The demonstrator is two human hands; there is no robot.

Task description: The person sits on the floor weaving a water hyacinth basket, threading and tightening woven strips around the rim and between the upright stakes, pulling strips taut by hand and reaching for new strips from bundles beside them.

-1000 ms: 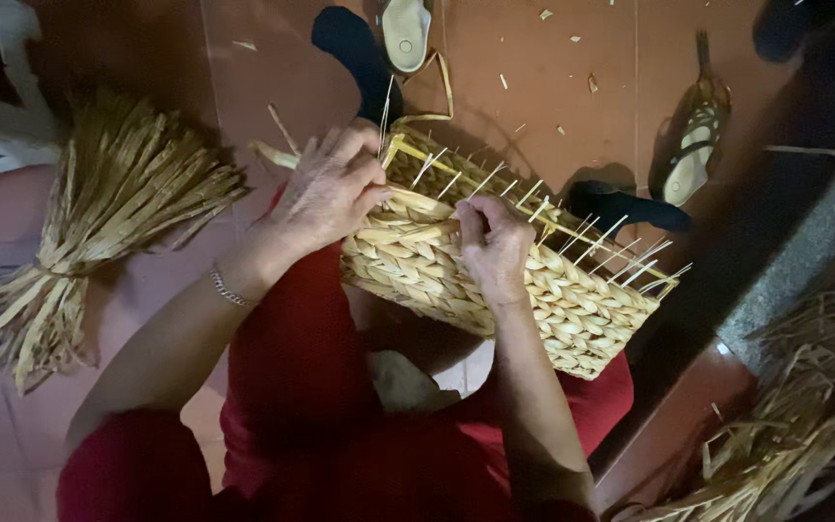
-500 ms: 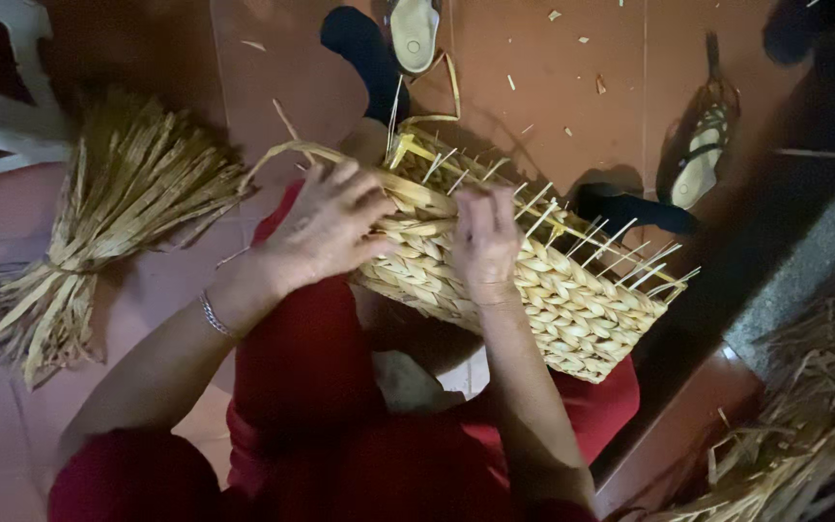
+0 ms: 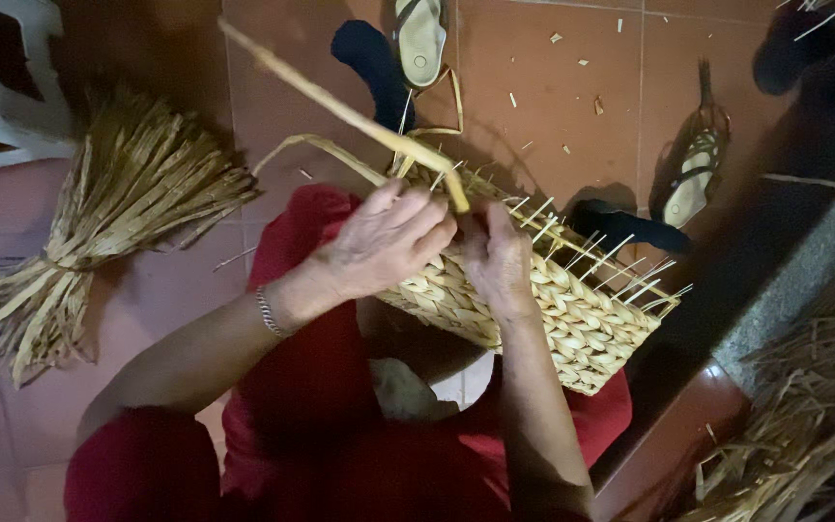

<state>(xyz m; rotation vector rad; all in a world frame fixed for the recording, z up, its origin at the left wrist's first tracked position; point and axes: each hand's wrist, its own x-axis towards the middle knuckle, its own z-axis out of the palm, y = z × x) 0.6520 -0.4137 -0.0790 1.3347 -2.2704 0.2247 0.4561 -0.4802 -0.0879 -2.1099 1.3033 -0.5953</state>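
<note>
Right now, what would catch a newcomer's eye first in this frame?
In the middle, both hands work a half-woven straw basket resting on the red-clothed lap: the left hand grips a long straw strand rising up-left, the right hand presses the rim. A tied straw bundle lies on the tiled floor at left.

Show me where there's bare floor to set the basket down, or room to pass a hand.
Bare tile lies between the pale sandal and the strappy sandal, with only small scraps. A narrower patch sits between the straw bundle and the red lap. It is crowded at the basket, under both the left hand and right hand, and by the loose straw at right.
</note>
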